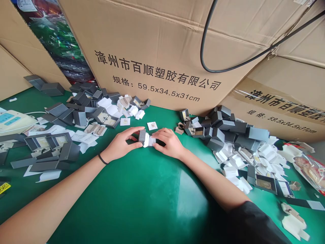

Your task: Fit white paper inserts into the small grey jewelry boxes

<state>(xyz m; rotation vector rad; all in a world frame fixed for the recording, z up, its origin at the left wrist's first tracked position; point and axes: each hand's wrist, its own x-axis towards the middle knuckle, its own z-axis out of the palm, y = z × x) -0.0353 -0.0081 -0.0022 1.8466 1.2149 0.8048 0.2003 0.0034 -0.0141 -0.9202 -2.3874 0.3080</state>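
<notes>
Between thumb and fingers, my left hand (123,144) grips a small dark grey jewelry box (142,136) just above the green table. My right hand (169,142) is closed on a white paper insert (151,141) right beside the box. The insert touches or overlaps the box's right side; whether it is partly inside I cannot tell. Behind my hands lie two small white cards, one card (152,125) bearing a tiny gold-coloured piece and another card (125,121) to its left.
Dark grey boxes (87,98) and folded white papers (86,137) pile up on the left. More boxes (231,127) and crumpled inserts (266,156) heap on the right. Large cardboard cartons (152,40) wall the back, with a black cable (203,51) hanging down. A power strip (15,121) sits far left.
</notes>
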